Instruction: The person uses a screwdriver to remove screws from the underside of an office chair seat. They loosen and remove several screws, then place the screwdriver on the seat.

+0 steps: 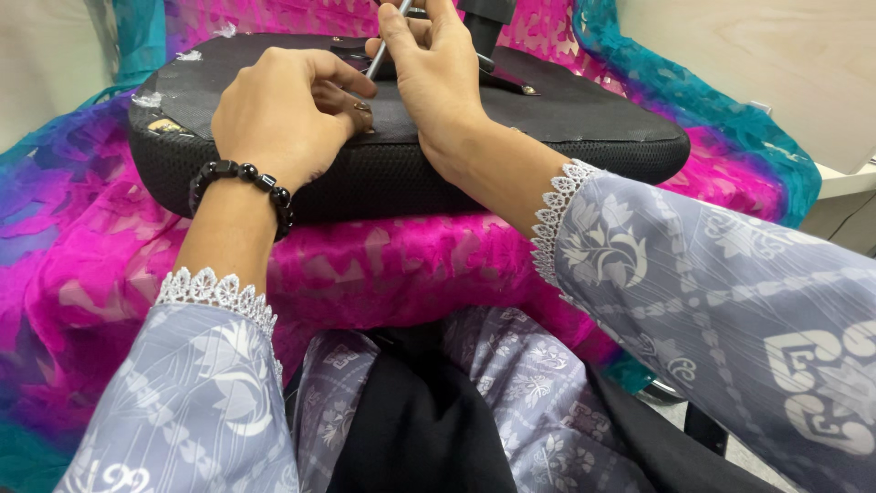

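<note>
Head view: my right hand (pixel 429 73) grips a metal tool (pixel 388 41) at the seat base (pixel 547 119); left hand (pixel 278 114) fingers pinch a small screw (pixel 362 107); seating it needs alignment

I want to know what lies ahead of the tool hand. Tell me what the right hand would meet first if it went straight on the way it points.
The right hand points up and away, gripping a thin metal rod. Straight ahead it would probably first meet the black post rising from the black seat pad, though depth is unclear.
</note>
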